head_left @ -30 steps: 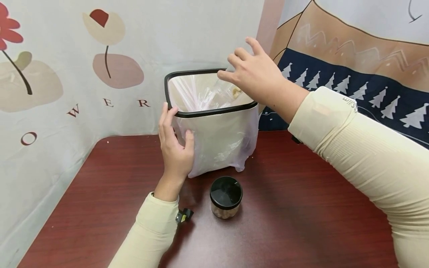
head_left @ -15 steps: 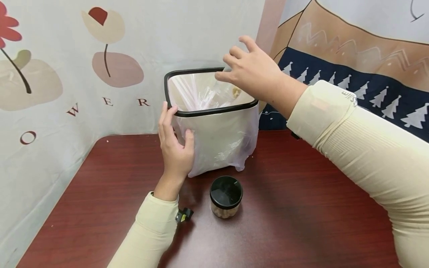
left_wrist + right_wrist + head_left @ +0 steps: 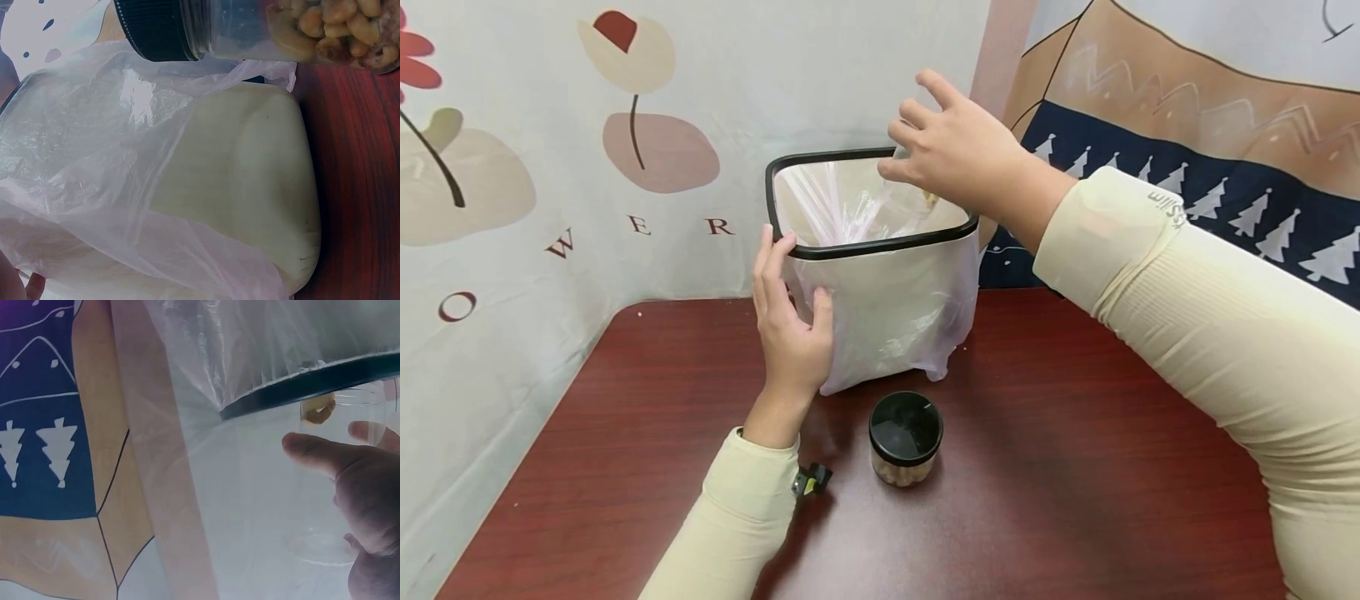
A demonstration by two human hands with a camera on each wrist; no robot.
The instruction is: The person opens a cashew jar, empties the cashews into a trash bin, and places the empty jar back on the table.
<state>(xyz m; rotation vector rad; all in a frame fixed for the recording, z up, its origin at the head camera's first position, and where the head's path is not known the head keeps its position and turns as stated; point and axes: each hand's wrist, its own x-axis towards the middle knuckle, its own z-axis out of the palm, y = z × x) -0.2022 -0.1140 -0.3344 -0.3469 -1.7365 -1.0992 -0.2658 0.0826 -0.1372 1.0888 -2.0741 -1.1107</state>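
Observation:
A waste bin (image 3: 887,304) with a black rim stands at the back of the table, lined with a thin pinkish plastic bag (image 3: 106,169). Along its left front corner lies my left hand (image 3: 793,342), fingers fairly straight up the side to the rim and thumb against the front. Above the right part of the opening, my right hand (image 3: 966,158) holds a clear jar (image 3: 319,494) tipped mouth-down. A nut (image 3: 319,407) shows near the jar's mouth, level with the rim. In the head view the right hand hides most of this jar.
In front of the bin stands a jar (image 3: 906,437) with a black lid, upright. Mixed nuts (image 3: 350,25) fill it in the left wrist view. The dark red table (image 3: 1075,483) extends to both sides. Printed cloth (image 3: 722,100) hangs close behind the bin.
My right hand has shifted a little left and up over the bin, keeping the clear jar tipped. My left hand and the lidded jar have stayed in place.

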